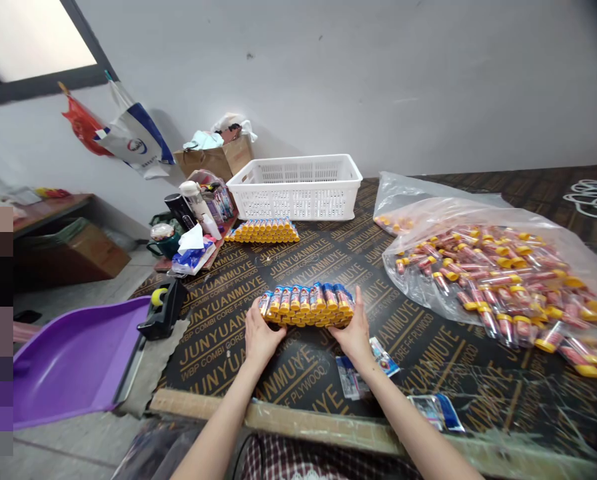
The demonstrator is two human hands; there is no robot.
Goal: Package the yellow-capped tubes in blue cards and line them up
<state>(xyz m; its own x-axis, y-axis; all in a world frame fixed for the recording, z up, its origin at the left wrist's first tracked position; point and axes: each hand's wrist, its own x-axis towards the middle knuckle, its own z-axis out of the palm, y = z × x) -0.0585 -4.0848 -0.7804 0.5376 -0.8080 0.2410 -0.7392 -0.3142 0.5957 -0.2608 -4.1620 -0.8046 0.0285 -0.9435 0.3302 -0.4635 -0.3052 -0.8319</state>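
A bundle of small blue-labelled tubes with yellow caps (308, 303) lies between my hands, low over the dark plywood tabletop. My left hand (259, 337) grips its left end, thumb along the near side. At the right end my right hand (354, 337) presses against it, one finger pointing up. Whether the bundle touches the tabletop, I cannot tell. Farther back, a similar stack of yellow-capped tubes (264, 231) rests in front of a white plastic basket (298, 200). Printed plastic packets (351, 379) lie beside my right forearm.
Large clear bags of pink, yellow-capped tubes (508, 273) spread over the right side. A black tape dispenser (164, 310) sits at the table's left edge near a purple dustpan (81, 363). Bottles (193, 197) and a cardboard box (218, 159) stand back left.
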